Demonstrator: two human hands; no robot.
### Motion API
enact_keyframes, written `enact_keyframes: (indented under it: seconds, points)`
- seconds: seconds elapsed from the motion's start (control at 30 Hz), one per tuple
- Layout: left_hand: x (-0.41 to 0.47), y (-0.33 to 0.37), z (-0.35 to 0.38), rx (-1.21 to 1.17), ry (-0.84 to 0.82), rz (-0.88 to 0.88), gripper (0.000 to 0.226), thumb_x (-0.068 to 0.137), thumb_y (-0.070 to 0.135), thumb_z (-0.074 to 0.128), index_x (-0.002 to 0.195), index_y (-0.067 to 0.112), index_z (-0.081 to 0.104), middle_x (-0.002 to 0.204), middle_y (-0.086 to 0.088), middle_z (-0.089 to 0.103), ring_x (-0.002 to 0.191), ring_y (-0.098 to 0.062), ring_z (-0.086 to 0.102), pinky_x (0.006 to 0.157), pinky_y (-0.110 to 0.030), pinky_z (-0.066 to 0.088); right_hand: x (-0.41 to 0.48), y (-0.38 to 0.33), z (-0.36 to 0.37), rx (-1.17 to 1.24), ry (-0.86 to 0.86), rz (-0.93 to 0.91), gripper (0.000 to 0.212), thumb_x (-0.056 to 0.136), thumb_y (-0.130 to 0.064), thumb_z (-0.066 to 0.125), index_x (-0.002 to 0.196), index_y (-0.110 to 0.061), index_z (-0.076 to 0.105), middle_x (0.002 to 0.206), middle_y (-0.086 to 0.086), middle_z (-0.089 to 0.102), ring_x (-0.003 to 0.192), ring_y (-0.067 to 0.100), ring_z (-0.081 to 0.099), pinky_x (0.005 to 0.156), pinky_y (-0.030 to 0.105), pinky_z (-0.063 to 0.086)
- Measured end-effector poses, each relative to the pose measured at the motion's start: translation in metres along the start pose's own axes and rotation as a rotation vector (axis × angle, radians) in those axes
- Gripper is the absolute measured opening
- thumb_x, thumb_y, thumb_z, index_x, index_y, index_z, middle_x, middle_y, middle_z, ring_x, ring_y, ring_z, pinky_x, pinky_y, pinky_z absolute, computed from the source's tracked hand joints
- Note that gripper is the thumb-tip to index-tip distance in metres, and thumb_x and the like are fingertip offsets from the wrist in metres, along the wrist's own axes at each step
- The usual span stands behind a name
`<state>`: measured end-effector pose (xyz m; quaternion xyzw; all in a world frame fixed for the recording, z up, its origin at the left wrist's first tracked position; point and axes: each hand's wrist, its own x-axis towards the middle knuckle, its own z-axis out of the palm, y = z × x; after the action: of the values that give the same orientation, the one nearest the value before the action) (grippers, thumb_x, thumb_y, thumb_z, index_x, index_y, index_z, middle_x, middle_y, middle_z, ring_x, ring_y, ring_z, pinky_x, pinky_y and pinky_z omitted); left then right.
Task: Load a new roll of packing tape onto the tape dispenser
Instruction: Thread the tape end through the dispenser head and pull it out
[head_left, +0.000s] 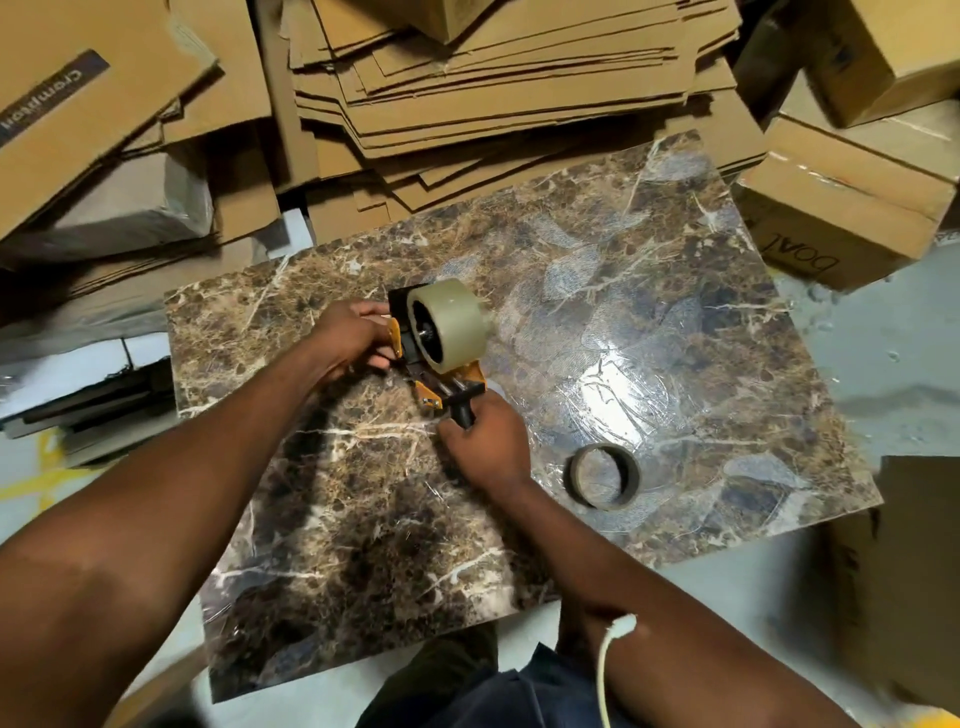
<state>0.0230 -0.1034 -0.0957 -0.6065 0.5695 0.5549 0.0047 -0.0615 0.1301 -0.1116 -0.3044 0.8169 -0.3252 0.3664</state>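
A full roll of pale packing tape (451, 322) sits on the hub of a black and orange tape dispenser (441, 387), held just above a brown marble slab (649, 291). My left hand (348, 338) grips the dispenser's front end by the orange flap, left of the roll. My right hand (485, 447) holds the black handle at the lower end. An empty cardboard tape core (604, 476) lies flat on the slab, to the right of my right hand.
Stacks of flattened cardboard (493, 88) crowd the slab's far edge. Closed cartons (841, 208) stand at the right, another box (904, 571) at the near right. More cardboard (104, 156) lies at the left. A white cable (605, 670) hangs by my right forearm.
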Motion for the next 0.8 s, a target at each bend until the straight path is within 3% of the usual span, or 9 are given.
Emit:
enact_keyframes:
  seconds: [0.13,0.23,0.37,0.43,0.5,0.57,0.63,0.73,0.8]
  points:
    - [0.010,0.005,0.000,0.205,0.033,0.145,0.026,0.097,-0.002,0.069,0.102,0.022,0.076,0.069,0.018,0.075,0.056,-0.003,0.066,0.053,-0.019,0.055,0.007,0.000,-0.021,-0.135,-0.027,-0.087,0.020,0.088,-0.041,0.067,0.088,-0.025,0.055,0.085,-0.006,0.057,0.069,0.002,0.050,0.056,0.023,0.035]
    - [0.022,0.002,0.007,0.230,0.081,0.196,0.022,0.095,0.004,0.073,0.110,0.019,0.078,0.066,0.027,0.070,0.059,0.007,0.062,0.055,-0.012,0.049,0.008,0.004,-0.027,-0.174,-0.012,-0.121,0.021,0.089,-0.042,0.064,0.092,-0.022,0.057,0.088,-0.003,0.059,0.073,0.011,0.054,0.061,0.027,0.039]
    - [0.033,-0.003,-0.003,0.274,0.153,0.262,0.020,0.094,0.004,0.074,0.099,0.022,0.079,0.086,0.013,0.074,0.074,-0.001,0.066,0.065,-0.011,0.055,0.008,0.020,-0.025,-0.331,-0.062,-0.219,0.034,0.092,-0.042,0.058,0.106,-0.012,0.066,0.100,0.004,0.059,0.084,0.019,0.054,0.071,0.033,0.048]
    - [0.037,-0.008,-0.007,0.393,0.146,0.375,0.024,0.092,0.001,0.071,0.097,0.021,0.082,0.094,0.004,0.078,0.085,-0.013,0.073,0.083,-0.027,0.062,0.012,0.024,-0.020,-0.390,-0.079,-0.256,0.037,0.093,-0.042,0.057,0.112,-0.011,0.067,0.103,0.004,0.058,0.088,0.019,0.054,0.074,0.032,0.047]
    - [0.046,-0.017,-0.006,0.426,0.138,0.446,0.026,0.090,0.009,0.066,0.096,0.030,0.080,0.103,-0.004,0.080,0.095,-0.027,0.074,0.089,-0.044,0.061,0.016,0.024,-0.014,-0.419,-0.083,-0.253,0.039,0.093,-0.041,0.056,0.113,-0.010,0.067,0.103,0.005,0.058,0.089,0.021,0.055,0.074,0.033,0.047]
    - [0.047,-0.021,-0.001,0.444,0.153,0.464,0.022,0.089,0.019,0.068,0.105,0.031,0.077,0.105,-0.005,0.078,0.094,-0.025,0.069,0.083,-0.038,0.057,0.017,0.024,-0.011,-0.428,-0.083,-0.232,0.038,0.093,-0.041,0.055,0.110,-0.009,0.066,0.103,0.006,0.058,0.088,0.021,0.055,0.074,0.035,0.048]
    - [0.039,-0.019,0.004,0.553,0.189,0.508,0.036,0.090,0.026,0.072,0.126,0.028,0.069,0.104,-0.004,0.072,0.092,-0.017,0.057,0.080,-0.029,0.048,0.017,0.025,-0.010,-0.430,-0.080,-0.222,0.036,0.093,-0.041,0.054,0.107,-0.009,0.064,0.101,0.007,0.057,0.085,0.021,0.051,0.072,0.036,0.046]
    - [0.031,-0.022,0.006,0.661,0.213,0.584,0.057,0.084,0.054,0.059,0.135,0.027,0.059,0.112,-0.004,0.063,0.104,-0.026,0.055,0.094,-0.043,0.045,0.019,0.027,-0.010,-0.444,-0.073,-0.222,0.036,0.093,-0.042,0.054,0.105,-0.009,0.063,0.098,0.008,0.056,0.081,0.020,0.047,0.072,0.036,0.047]
    - [0.033,-0.024,0.004,0.799,0.268,0.633,0.056,0.085,0.054,0.058,0.131,0.022,0.062,0.124,-0.010,0.058,0.117,-0.030,0.052,0.101,-0.049,0.041,0.020,0.024,-0.009,-0.462,-0.062,-0.208,0.035,0.092,-0.042,0.055,0.104,-0.010,0.065,0.097,0.007,0.057,0.080,0.020,0.048,0.075,0.037,0.050]
